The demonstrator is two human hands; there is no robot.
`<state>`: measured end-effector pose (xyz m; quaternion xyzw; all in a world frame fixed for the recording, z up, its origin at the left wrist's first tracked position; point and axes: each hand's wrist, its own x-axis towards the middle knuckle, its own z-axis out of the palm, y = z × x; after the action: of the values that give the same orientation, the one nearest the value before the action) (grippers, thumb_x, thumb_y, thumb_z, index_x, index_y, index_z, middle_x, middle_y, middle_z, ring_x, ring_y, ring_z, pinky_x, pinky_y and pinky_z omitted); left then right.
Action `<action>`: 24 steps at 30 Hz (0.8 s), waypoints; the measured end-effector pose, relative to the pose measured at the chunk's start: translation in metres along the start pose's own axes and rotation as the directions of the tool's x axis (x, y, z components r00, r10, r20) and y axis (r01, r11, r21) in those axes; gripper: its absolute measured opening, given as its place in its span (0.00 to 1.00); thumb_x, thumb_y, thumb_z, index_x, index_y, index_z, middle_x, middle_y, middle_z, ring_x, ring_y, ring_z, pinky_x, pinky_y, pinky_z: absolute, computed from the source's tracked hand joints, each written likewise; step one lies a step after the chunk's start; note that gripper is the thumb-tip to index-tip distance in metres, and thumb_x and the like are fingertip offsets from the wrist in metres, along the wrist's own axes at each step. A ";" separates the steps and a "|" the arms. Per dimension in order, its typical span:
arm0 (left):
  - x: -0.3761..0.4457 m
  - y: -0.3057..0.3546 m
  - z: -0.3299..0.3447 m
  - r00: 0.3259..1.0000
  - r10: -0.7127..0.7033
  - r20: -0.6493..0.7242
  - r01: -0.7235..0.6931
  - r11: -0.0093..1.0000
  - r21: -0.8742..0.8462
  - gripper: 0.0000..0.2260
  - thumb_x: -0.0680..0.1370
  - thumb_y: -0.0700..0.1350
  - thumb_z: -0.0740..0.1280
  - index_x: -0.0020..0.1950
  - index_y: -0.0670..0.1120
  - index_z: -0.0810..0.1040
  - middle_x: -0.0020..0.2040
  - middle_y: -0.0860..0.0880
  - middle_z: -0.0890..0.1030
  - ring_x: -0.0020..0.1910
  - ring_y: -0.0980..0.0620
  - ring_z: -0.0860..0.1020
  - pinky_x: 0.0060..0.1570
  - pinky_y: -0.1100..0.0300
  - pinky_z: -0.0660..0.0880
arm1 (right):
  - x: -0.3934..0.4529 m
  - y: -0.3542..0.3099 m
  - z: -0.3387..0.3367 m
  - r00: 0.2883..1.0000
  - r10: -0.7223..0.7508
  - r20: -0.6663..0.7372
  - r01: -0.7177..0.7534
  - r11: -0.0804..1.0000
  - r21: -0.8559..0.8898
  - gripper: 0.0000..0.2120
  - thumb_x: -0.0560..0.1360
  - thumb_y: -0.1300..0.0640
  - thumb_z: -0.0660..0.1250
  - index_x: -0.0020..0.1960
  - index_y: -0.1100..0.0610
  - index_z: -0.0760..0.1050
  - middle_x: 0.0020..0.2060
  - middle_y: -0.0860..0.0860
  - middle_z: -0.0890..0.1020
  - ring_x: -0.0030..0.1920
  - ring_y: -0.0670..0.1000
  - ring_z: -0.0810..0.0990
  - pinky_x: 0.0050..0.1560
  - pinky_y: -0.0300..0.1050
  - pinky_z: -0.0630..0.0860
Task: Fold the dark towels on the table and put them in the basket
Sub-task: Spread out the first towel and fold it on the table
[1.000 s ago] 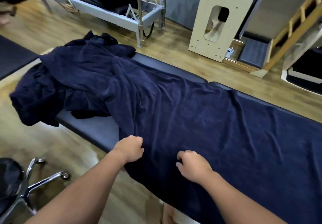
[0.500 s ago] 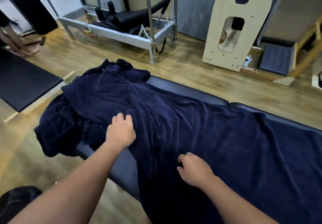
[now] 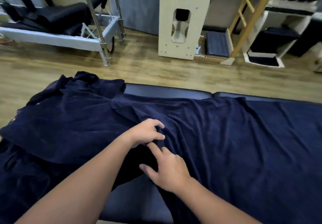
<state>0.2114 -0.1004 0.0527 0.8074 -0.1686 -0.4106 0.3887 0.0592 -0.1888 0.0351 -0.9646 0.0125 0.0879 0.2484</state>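
Note:
A large dark navy towel (image 3: 244, 136) lies spread along the padded table (image 3: 167, 91), rumpled with long creases. A heap of more dark towels (image 3: 61, 119) covers the table's left end and hangs over its edge. My left hand (image 3: 146, 133) pinches a fold of the spread towel near its left edge, fingers curled into the cloth. My right hand (image 3: 165, 169) lies just below it on the same towel, index finger stretched toward the left hand, the other fingers loosely bent. No basket is in view.
Across the wooden floor (image 3: 139, 70) stand a metal-framed exercise bed (image 3: 69, 37) at the back left, a pale wooden arched unit (image 3: 181, 23) in the middle, a wooden ladder (image 3: 247, 20) and white shelving (image 3: 278, 23) at the back right.
The view has swung rightward and closer. My left hand went from the heap's edge to the spread towel and now pinches a fold; my right hand has moved up close beside it.

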 end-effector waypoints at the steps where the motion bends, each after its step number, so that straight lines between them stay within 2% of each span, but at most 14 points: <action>1: 0.002 0.004 -0.001 0.999 0.005 0.046 -0.003 0.999 -0.034 0.13 0.78 0.43 0.72 0.62 0.48 0.78 0.36 0.49 0.76 0.34 0.51 0.73 0.32 0.58 0.70 | 0.002 -0.005 0.002 0.998 0.061 -0.018 -0.061 0.998 -0.013 0.30 0.77 0.30 0.55 0.76 0.33 0.51 0.53 0.52 0.77 0.47 0.60 0.81 0.44 0.52 0.77; 3: 0.005 0.011 -0.003 0.994 -0.006 0.105 0.010 0.999 -0.044 0.12 0.81 0.46 0.67 0.65 0.48 0.78 0.42 0.49 0.81 0.36 0.49 0.78 0.35 0.58 0.73 | 0.008 -0.008 0.006 0.981 0.190 -0.025 -0.191 0.979 -0.071 0.24 0.80 0.32 0.53 0.72 0.39 0.65 0.53 0.54 0.78 0.48 0.62 0.81 0.44 0.51 0.74; 5: 0.013 0.011 -0.006 0.997 -0.036 0.072 0.034 0.999 0.030 0.14 0.82 0.43 0.60 0.68 0.49 0.75 0.45 0.47 0.85 0.38 0.45 0.85 0.39 0.55 0.76 | 0.012 -0.003 0.006 0.939 0.336 -0.071 -0.342 0.935 -0.099 0.25 0.82 0.34 0.51 0.57 0.50 0.78 0.52 0.54 0.80 0.49 0.62 0.82 0.43 0.50 0.71; 7: 0.017 0.006 -0.014 0.997 -0.070 -0.034 0.076 0.964 0.255 0.23 0.76 0.38 0.55 0.70 0.50 0.70 0.38 0.44 0.85 0.33 0.44 0.85 0.36 0.53 0.80 | 0.010 0.012 0.000 0.886 0.439 -0.147 -0.453 0.888 -0.079 0.26 0.82 0.36 0.52 0.45 0.54 0.79 0.48 0.54 0.82 0.47 0.60 0.82 0.42 0.50 0.71; 10: 0.017 0.002 -0.028 0.992 -0.098 -0.076 0.123 0.700 0.703 0.33 0.68 0.40 0.57 0.74 0.52 0.62 0.37 0.48 0.83 0.24 0.47 0.81 0.35 0.52 0.83 | -0.003 0.042 -0.013 0.805 0.567 -0.176 -0.583 0.811 -0.048 0.20 0.81 0.47 0.60 0.33 0.54 0.66 0.39 0.51 0.79 0.43 0.57 0.81 0.39 0.46 0.66; 12: 0.026 0.005 -0.028 0.992 -0.028 -0.125 0.117 0.582 0.805 0.23 0.71 0.42 0.60 0.67 0.47 0.67 0.45 0.48 0.80 0.32 0.46 0.80 0.40 0.51 0.82 | -0.015 0.060 -0.020 0.739 0.641 -0.207 -0.659 0.751 -0.028 0.16 0.77 0.56 0.62 0.33 0.52 0.63 0.36 0.47 0.72 0.41 0.55 0.79 0.38 0.46 0.67; 14: 0.043 0.017 -0.026 0.981 0.094 -0.172 0.085 0.585 0.807 0.10 0.74 0.45 0.62 0.55 0.46 0.72 0.53 0.45 0.80 0.47 0.42 0.80 0.48 0.50 0.79 | -0.030 0.075 -0.027 0.679 0.706 -0.199 -0.709 0.701 0.070 0.10 0.73 0.64 0.61 0.37 0.53 0.65 0.40 0.47 0.69 0.38 0.54 0.76 0.37 0.47 0.71; 15: 0.054 0.027 -0.023 0.974 0.138 -0.181 0.056 0.624 0.779 0.08 0.74 0.45 0.62 0.52 0.46 0.73 0.55 0.44 0.81 0.52 0.40 0.80 0.50 0.49 0.79 | -0.036 0.081 -0.030 0.670 0.725 -0.163 -0.715 0.688 0.122 0.10 0.72 0.67 0.60 0.41 0.52 0.67 0.43 0.47 0.68 0.38 0.53 0.75 0.36 0.47 0.72; 18: 0.081 0.062 -0.006 0.963 0.215 -0.162 -0.047 0.728 0.684 0.11 0.72 0.44 0.61 0.53 0.46 0.75 0.54 0.43 0.81 0.55 0.39 0.79 0.52 0.48 0.78 | -0.054 0.099 -0.046 0.738 0.675 -0.004 -0.659 0.722 0.213 0.19 0.72 0.67 0.60 0.50 0.43 0.74 0.47 0.45 0.68 0.44 0.50 0.75 0.44 0.46 0.77; 20: 0.099 0.086 0.015 0.949 0.293 -0.119 -0.142 0.730 0.669 0.11 0.74 0.44 0.62 0.55 0.45 0.74 0.55 0.43 0.79 0.58 0.39 0.76 0.53 0.47 0.77 | -0.068 0.116 -0.063 0.774 0.631 0.052 -0.617 0.734 0.285 0.24 0.71 0.67 0.62 0.53 0.39 0.78 0.51 0.44 0.75 0.50 0.49 0.78 0.52 0.44 0.77; 21: 0.107 0.097 0.027 0.945 0.316 -0.080 -0.182 0.715 0.675 0.15 0.75 0.45 0.62 0.61 0.45 0.72 0.60 0.41 0.77 0.62 0.38 0.74 0.56 0.45 0.75 | -0.077 0.127 -0.070 0.769 0.638 0.037 -0.616 0.725 0.308 0.24 0.70 0.68 0.62 0.51 0.39 0.79 0.53 0.44 0.78 0.53 0.48 0.79 0.55 0.43 0.77; 22: 0.111 0.106 0.038 0.950 0.312 -0.026 -0.210 0.696 0.687 0.24 0.77 0.47 0.63 0.72 0.47 0.65 0.66 0.40 0.74 0.67 0.37 0.71 0.60 0.42 0.74 | -0.085 0.138 -0.076 0.737 0.676 -0.010 -0.646 0.707 0.288 0.24 0.69 0.68 0.62 0.49 0.39 0.80 0.54 0.46 0.79 0.54 0.50 0.79 0.56 0.45 0.77; 23: 0.114 0.114 0.050 0.952 0.304 0.038 -0.243 0.676 0.695 0.33 0.78 0.50 0.65 0.80 0.53 0.53 0.72 0.40 0.69 0.70 0.37 0.68 0.63 0.39 0.72 | -0.094 0.151 -0.082 0.660 0.746 -0.084 -0.714 0.659 0.237 0.22 0.70 0.67 0.62 0.47 0.40 0.79 0.56 0.48 0.77 0.56 0.53 0.78 0.57 0.47 0.76; 24: 0.117 0.120 0.061 0.954 0.287 0.091 -0.265 0.657 0.706 0.40 0.78 0.51 0.66 0.81 0.60 0.42 0.75 0.40 0.67 0.72 0.36 0.67 0.64 0.37 0.71 | -0.102 0.161 -0.086 0.548 0.822 -0.157 -0.803 0.569 0.176 0.19 0.72 0.66 0.63 0.47 0.40 0.77 0.59 0.51 0.73 0.58 0.57 0.76 0.57 0.49 0.75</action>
<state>0.2395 -0.2762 0.0600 0.8649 -0.4285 -0.2383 0.1074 -0.0379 -0.3732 0.0506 -0.8412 0.4882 0.0841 0.2165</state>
